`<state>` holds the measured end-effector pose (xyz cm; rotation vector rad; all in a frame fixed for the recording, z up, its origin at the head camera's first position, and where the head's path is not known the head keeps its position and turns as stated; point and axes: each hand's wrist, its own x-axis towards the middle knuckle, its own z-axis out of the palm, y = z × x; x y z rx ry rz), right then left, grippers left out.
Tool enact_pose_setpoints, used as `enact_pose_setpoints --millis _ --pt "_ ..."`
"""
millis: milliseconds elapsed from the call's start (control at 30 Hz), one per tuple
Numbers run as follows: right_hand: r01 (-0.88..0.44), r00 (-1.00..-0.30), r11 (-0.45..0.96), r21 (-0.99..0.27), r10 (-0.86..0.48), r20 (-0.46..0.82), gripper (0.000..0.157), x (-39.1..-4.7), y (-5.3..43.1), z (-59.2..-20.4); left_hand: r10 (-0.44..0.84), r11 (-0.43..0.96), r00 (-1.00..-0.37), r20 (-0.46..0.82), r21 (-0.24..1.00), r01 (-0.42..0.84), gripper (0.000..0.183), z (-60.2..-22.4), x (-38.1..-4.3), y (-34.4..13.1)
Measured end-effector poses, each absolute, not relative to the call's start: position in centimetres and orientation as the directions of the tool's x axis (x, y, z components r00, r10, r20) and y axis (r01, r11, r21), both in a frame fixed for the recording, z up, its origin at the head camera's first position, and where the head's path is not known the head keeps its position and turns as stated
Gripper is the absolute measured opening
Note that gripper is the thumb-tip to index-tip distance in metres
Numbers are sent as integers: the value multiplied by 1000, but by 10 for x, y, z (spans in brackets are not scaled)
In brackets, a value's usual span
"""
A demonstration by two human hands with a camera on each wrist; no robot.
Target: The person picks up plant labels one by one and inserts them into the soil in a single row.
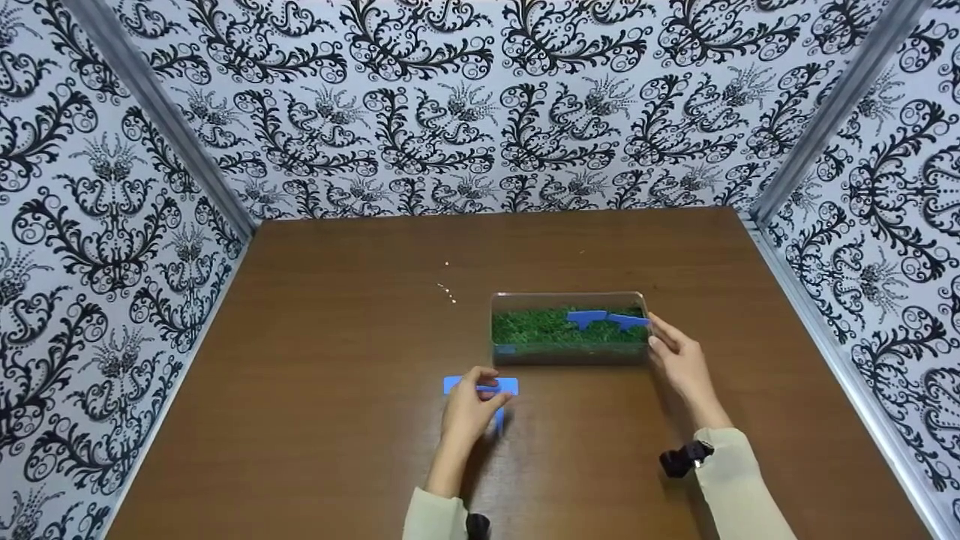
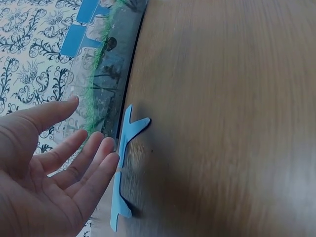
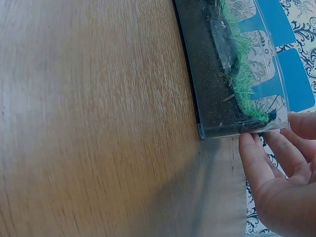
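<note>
A clear rectangular planter box (image 1: pixel 570 350) holds dark soil and green grass. Two blue T-shaped plant labels (image 1: pixel 587 318) stand in the grass toward its right end. My right hand (image 1: pixel 681 367) is at the box's right end, its fingertips and thumb touching the outside of the end wall. Nearer to me, blue labels (image 1: pixel 451 385) lie on the wooden table in front of the box's left corner. Over them hovers my left hand (image 1: pixel 471 409), its fingers loosely bent and thumb apart. In the left wrist view, the fingertips come close to the labels (image 2: pixel 123 143); contact is unclear.
The wooden table (image 1: pixel 337 337) runs to patterned walls (image 1: pixel 480 112) at the back and both sides. Small white specks (image 1: pixel 448 291) lie behind and left of the box. Each sleeve has a black wrist camera (image 1: pixel 682 459) near it.
</note>
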<state>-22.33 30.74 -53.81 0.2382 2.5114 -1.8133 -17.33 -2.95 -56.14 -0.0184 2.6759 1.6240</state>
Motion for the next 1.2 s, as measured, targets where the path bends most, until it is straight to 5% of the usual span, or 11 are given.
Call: enact_pose_setpoints --millis 1200 --pt "143 -989 248 -958 76 -128 49 -222 308 -538 -52 563 -996 -68 822 -85 27 -566 -172 -32"
